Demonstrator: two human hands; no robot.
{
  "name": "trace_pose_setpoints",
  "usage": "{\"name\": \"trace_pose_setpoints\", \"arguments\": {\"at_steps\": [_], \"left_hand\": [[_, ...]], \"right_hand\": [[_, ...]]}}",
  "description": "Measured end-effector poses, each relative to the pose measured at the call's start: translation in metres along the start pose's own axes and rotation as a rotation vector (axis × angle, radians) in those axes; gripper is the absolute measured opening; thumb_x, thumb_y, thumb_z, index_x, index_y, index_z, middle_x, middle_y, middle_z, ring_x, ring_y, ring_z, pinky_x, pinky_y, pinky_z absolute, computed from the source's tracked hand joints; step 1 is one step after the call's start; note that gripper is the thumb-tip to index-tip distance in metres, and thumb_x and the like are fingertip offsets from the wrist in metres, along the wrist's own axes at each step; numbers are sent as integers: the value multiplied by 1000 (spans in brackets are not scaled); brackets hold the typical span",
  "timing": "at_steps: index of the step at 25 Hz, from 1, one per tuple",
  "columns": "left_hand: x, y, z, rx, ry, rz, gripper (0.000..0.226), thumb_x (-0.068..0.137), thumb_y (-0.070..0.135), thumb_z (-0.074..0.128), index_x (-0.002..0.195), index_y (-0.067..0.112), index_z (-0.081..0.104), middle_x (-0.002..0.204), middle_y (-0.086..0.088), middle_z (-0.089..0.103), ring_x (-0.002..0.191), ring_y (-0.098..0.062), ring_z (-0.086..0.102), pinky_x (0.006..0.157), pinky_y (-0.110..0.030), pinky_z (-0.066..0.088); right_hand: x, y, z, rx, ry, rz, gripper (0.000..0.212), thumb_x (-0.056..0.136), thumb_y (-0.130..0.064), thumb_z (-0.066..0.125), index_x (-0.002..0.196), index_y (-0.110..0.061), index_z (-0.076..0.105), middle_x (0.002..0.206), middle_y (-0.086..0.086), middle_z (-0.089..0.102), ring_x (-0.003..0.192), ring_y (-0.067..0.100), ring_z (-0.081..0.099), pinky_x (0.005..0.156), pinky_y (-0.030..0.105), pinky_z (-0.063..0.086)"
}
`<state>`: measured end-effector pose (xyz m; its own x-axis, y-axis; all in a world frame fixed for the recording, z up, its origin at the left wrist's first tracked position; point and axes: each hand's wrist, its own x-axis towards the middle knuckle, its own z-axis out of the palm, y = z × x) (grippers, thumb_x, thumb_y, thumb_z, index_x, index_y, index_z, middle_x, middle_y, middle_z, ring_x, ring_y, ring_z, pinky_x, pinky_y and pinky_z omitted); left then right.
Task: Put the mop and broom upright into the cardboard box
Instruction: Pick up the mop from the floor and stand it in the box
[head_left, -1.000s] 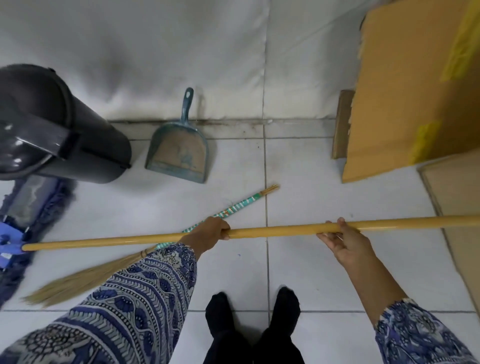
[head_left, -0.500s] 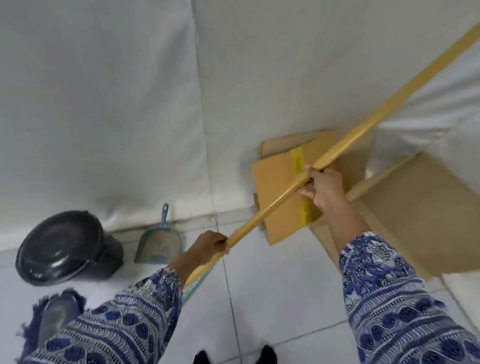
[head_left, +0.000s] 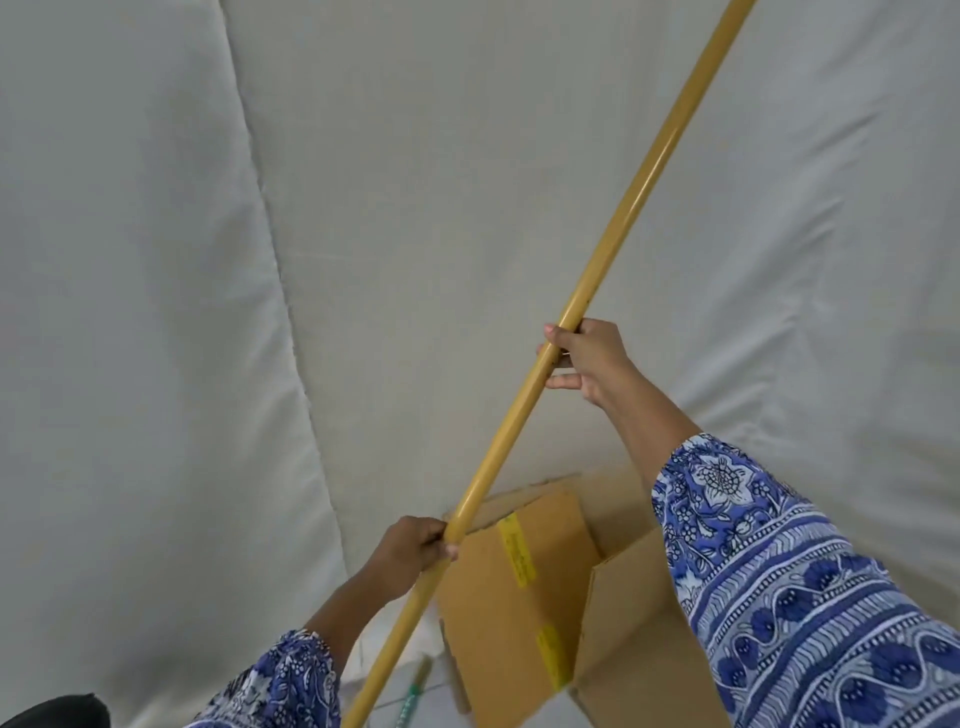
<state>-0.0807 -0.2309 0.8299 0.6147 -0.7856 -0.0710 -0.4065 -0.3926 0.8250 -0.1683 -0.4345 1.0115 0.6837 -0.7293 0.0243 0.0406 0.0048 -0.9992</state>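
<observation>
The mop's long yellow handle runs steeply from the bottom centre up to the top right; its blue head is out of view below. My left hand grips the handle low down, just left of the cardboard box. Higher up, my right hand holds the same handle with the fingers curled around it. The box stands open at the bottom right, with its flaps raised and yellow tape on one flap. Only the tip of the broom's green-banded handle shows on the floor beside the box.
White cloth covers the wall behind everything. The rim of a black bin peeks in at the bottom left corner. A strip of white floor tile shows between my left arm and the box.
The mop handle has swung from level to steeply tilted, its top end going up and right. Both hands kept their hold and rose. The view lifted from the floor to the wall and box.
</observation>
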Motion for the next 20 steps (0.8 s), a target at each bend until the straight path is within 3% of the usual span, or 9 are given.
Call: {"name": "trace_pose_setpoints", "arguments": {"at_steps": [5, 11, 16, 20], "left_hand": [[39, 98, 58, 2, 19, 85, 30, 85, 12, 62, 58, 26, 58, 66, -1, 59, 67, -15, 53, 68, -30, 43], [122, 170, 138, -36, 68, 159, 27, 83, 15, 64, 61, 27, 56, 71, -6, 54, 68, -18, 48, 65, -29, 37], [212, 206, 207, -124, 207, 184, 17, 85, 12, 61, 70, 14, 55, 55, 8, 41, 56, -11, 40, 52, -20, 30], [281, 219, 252, -160, 294, 133, 10, 87, 12, 59, 90, 5, 65, 62, 5, 47, 56, -7, 41, 48, -16, 31]], "right_hand": [[13, -56, -106, -4, 20, -103, 16, 90, -15, 57, 102, -5, 55, 101, 18, 62, 92, 28, 61, 62, 39, 55], [66, -84, -208, -68, 18, -161, 16, 91, -16, 55, 103, -6, 54, 97, 15, 63, 92, 26, 61, 62, 37, 55], [144, -90, -262, -164, -38, -213, 14, 92, -18, 54, 101, -6, 54, 83, 8, 64, 92, 26, 63, 62, 35, 56], [210, -84, -282, -246, -97, -229, 15, 91, -19, 55, 101, -8, 55, 84, 7, 65, 87, 24, 64, 65, 35, 57]]}}
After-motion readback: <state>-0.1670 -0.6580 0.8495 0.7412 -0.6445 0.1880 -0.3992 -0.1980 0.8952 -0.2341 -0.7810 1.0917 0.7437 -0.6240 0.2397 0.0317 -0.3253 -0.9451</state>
